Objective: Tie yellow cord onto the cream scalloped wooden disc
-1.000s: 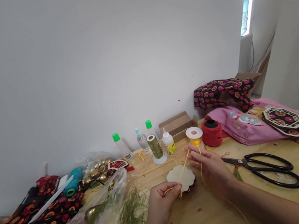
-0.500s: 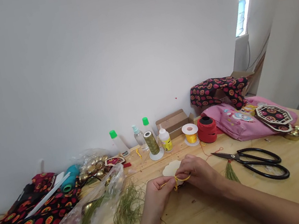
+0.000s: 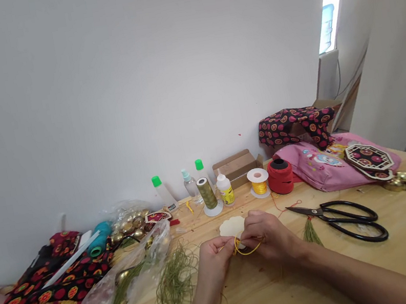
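Observation:
A thin yellow cord (image 3: 251, 252) runs between my two hands and hangs in a loose loop below the right fingers. My left hand (image 3: 216, 256) pinches it near a small knot or crossing. On the other side, my right hand (image 3: 265, 232) is closed on the cord too, fingertips pressed together. Just behind the fingers lies a cream scalloped piece (image 3: 232, 226), partly covered by my hands; whether the cord is fixed to it cannot be made out. To the right rest black-handled scissors (image 3: 348, 218), with a green tassel (image 3: 311, 233) beside the blades.
Behind the hands stand an olive thread spool (image 3: 207, 194), a glue bottle (image 3: 225, 190), a yellow cord spool (image 3: 259, 184) and a red thread cone (image 3: 280, 178). Loose green threads (image 3: 174, 286), a plastic bag (image 3: 130, 273) and patterned fabric (image 3: 44, 298) lie left. A pink bag (image 3: 318, 169) sits right.
The cord between my hands has opened into a larger, lower-hanging loop. Both hands stay close together and keep their pinch. The view has shifted slightly.

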Demonstrator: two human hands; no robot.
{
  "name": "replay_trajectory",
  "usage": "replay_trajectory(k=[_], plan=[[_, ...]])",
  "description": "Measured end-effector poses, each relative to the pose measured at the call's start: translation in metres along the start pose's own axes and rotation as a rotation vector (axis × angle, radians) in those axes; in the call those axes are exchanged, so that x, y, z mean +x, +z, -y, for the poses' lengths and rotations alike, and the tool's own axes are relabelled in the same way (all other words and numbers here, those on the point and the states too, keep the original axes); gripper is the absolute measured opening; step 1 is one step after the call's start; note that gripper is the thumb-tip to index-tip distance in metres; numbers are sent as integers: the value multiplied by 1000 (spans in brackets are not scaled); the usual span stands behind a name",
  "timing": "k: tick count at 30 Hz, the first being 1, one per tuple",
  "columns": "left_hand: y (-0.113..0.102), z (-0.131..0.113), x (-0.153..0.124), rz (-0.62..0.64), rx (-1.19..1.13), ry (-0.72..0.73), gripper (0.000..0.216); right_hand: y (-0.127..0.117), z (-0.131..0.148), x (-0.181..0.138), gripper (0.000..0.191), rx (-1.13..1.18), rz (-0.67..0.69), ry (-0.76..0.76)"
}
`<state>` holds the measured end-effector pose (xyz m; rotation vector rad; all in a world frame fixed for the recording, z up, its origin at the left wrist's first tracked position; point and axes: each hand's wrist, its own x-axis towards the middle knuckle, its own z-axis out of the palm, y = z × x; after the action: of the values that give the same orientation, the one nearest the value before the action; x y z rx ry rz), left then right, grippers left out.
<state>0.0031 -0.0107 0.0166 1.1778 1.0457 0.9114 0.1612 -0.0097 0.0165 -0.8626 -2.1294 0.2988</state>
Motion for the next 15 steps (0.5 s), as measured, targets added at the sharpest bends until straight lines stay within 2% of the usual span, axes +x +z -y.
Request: replay_trajectory(k=[7,15], plan=[[-2,-2,0,-51,62,41,32,0,0,1,16,34,-62,122],[-3,-2,-1,-14,10,-51,32,1,1,2,14,18,-40,190]])
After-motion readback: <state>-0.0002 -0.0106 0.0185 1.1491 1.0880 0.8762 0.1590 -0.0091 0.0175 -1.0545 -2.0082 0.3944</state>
